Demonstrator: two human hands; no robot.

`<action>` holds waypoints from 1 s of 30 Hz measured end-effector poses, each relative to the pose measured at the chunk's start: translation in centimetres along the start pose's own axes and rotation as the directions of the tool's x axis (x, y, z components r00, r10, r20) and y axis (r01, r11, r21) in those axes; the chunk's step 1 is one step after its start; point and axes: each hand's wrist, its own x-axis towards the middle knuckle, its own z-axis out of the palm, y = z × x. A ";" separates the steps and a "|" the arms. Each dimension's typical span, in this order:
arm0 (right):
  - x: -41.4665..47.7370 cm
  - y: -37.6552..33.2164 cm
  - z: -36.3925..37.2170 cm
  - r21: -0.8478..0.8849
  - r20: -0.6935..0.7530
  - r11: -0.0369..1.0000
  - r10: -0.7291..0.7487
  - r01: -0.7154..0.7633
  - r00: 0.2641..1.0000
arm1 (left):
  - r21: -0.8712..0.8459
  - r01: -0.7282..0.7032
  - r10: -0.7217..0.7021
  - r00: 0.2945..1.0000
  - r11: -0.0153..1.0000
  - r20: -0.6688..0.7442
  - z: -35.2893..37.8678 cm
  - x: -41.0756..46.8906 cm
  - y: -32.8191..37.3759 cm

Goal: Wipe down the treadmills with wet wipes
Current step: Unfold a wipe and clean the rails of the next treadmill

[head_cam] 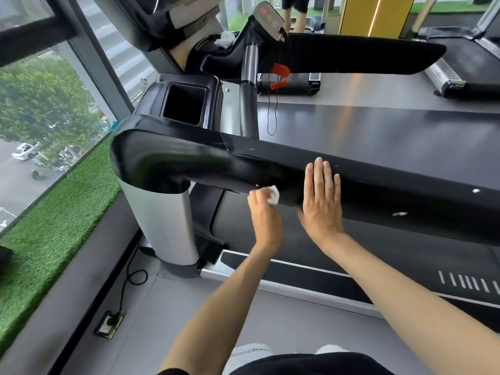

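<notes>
A black treadmill handrail (378, 190) runs across the middle of the view from a silver upright post (162, 226). My left hand (263, 212) is shut on a small crumpled white wet wipe (273, 194), pressed against the rail's lower near side. My right hand (322, 196) lies flat and open on the rail just right of the wipe, fingers together and pointing away from me. White specks (400, 214) show on the rail further right. The treadmill belt (378, 131) lies beyond the rail.
The console (270, 17) with a red safety clip (280, 70) and cord stands behind. A cup-holder recess (184, 104) sits left of it. Artificial grass (48, 239), a window and a floor socket (109, 323) with cable are at left. Another treadmill (460, 63) stands far right.
</notes>
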 end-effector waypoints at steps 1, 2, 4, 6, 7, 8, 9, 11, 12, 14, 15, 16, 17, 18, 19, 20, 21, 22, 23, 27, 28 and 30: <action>0.0 0.0 -0.1 0.002 0.005 1.000 -0.006 0.006 1.000 | -0.020 0.019 -0.021 0.997 1.000 -0.071 -0.7 1.1 -0.2; 0.1 0.0 -0.1 0.007 0.012 1.000 -0.010 0.010 1.000 | -0.029 0.038 -0.043 0.986 0.999 -0.164 -1.6 2.4 -0.3; 0.0 -0.1 -0.3 0.015 0.020 1.000 -0.007 0.007 1.000 | -0.029 0.093 -0.097 0.944 0.995 -0.316 -2.9 5.0 -0.5; 0.0 -0.3 -0.4 0.012 0.022 1.000 0.005 -0.005 1.000 | -0.017 0.128 -0.125 0.921 0.992 -0.370 -2.8 5.6 -0.6; 0.0 -0.3 -0.3 0.006 0.020 1.000 0.009 -0.010 1.000 | -0.025 0.109 -0.111 0.929 0.994 -0.354 -2.3 4.9 -0.2; 0.0 -0.3 -0.2 -0.002 0.014 1.000 0.011 -0.011 1.000 | -0.029 0.064 -0.070 0.953 0.998 -0.296 -1.6 3.6 0.2; 0.0 -0.2 0.0 -0.015 0.003 1.000 0.014 -0.014 1.000 | -0.019 0.008 -0.012 0.983 1.000 -0.186 -0.6 1.8 0.4; 0.0 -0.1 0.2 -0.029 -0.015 1.000 0.012 -0.012 1.000 | 0.035 -0.116 0.116 0.993 0.993 0.020 0.8 -1.5 0.2; 0.0 0.0 0.2 -0.020 -0.015 1.000 0.007 -0.007 1.000 | 0.055 -0.143 0.141 0.989 0.988 0.035 1.0 -1.9 -0.1; 0.0 0.1 0.1 -0.007 -0.004 1.000 -0.006 0.006 1.000 | 0.041 -0.095 0.097 0.993 0.995 -0.072 0.4 -0.4 -0.7; 0.0 0.1 -0.1 -0.006 0.008 1.000 -0.012 0.012 1.000 | 0.034 -0.052 0.057 0.985 0.998 -0.165 -0.3 0.9 -0.7; 0.0 0.1 -0.2 -0.004 0.018 1.000 -0.016 0.016 1.000 | 0.016 0.006 -0.002 0.968 1.000 -0.252 -1.2 2.3 -0.7; 0.0 0.1 -0.3 -0.003 0.023 1.000 -0.016 0.017 1.000 | -0.012 0.075 -0.075 0.945 0.997 -0.319 -1.9 3.6 -0.8; 0.0 0.0 -0.4 -0.003 0.024 1.000 -0.013 0.013 1.000 | -0.034 0.136 -0.139 0.926 0.990 -0.352 -2.2 4.4 -0.8; 0.0 -0.1 -0.4 -0.004 0.024 1.000 -0.009 0.009 1.000 | -0.034 0.160 -0.161 0.917 0.987 -0.365 -2.1 4.5 -0.6; 0.0 -0.1 -0.3 -0.003 0.023 1.000 -0.005 0.005 1.000 | -0.025 0.146 -0.145 0.919 0.989 -0.366 -1.8 3.9 0.0; 0.0 -0.2 -0.2 0.000 0.018 1.000 -0.001 0.001 1.000 | -0.009 0.117 -0.114 0.938 0.993 -0.327 -1.1 2.8 0.3; 0.1 -0.2 -0.1 -0.001 0.013 1.000 0.002 -0.002 1.000 | 0.006 0.089 -0.085 0.964 0.996 -0.252 -0.2 1.4 0.3; 0.1 -0.2 -0.1 -0.004 0.010 1.000 0.002 -0.002 1.000 | 0.018 0.066 -0.062 0.985 0.998 -0.160 0.5 0.0 0.4; 0.1 0.0 -0.3 -0.011 0.010 1.000 -0.011 0.011 1.000 | 0.025 0.013 -0.009 0.986 1.000 -0.165 0.0 0.3 -0.4; 0.0 0.0 -0.4 -0.003 0.014 1.000 -0.012 0.012 1.000 | 0.010 0.048 -0.044 0.971 0.999 -0.236 -0.7 1.6 -0.5; 0.0 -0.2 -0.4 0.010 0.018 1.000 -0.008 0.008 1.000 | -0.034 0.125 -0.129 0.928 0.992 -0.350 -2.2 4.3 -0.3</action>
